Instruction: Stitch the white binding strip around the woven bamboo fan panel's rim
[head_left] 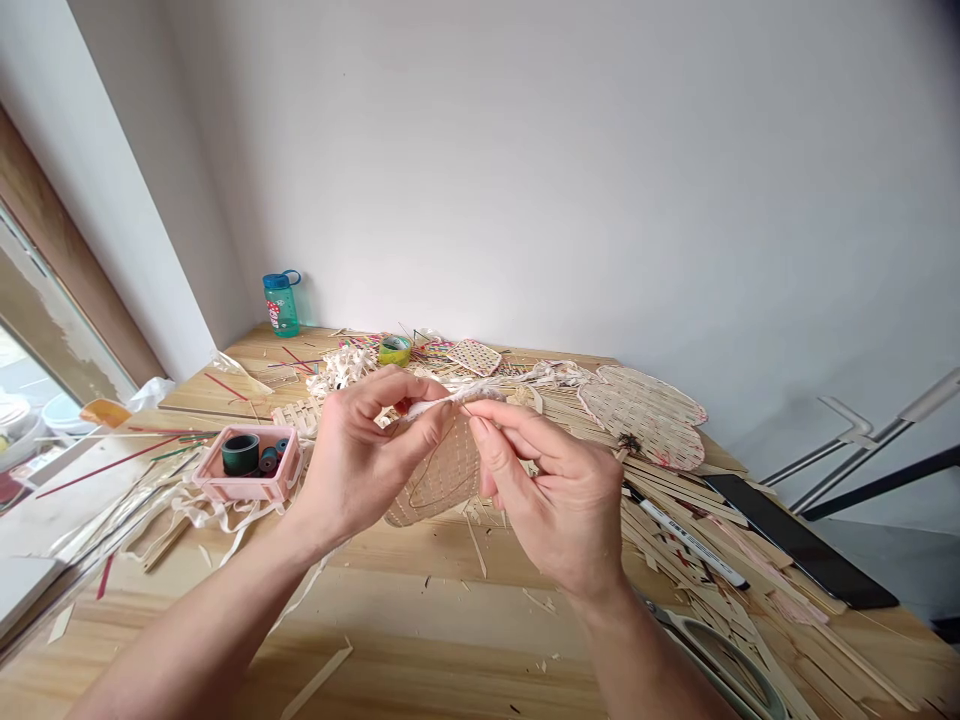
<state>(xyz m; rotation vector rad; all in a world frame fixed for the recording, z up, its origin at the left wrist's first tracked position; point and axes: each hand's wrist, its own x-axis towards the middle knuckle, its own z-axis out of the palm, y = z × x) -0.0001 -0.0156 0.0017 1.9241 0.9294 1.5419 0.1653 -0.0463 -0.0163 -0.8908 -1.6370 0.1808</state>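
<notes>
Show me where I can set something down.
This side of the woven piece, the table between loose strip and scissors has only scraps. Crowded: right, with marker and slats; back, with tape; left, around the pink basket.

I get bright, soft daylight from the left window (pixel 21 365) | far wall (pixel 525 180) greys toward the right | upper right corner dark | wide-angle stretch at edges | near table (pixel 420 610) reads fairly sharp

A blue-lidded bottle (pixel 281 307) stands near the wall (pixel 480 180); a marker (pixel 694 543) lies farther right.
</notes>
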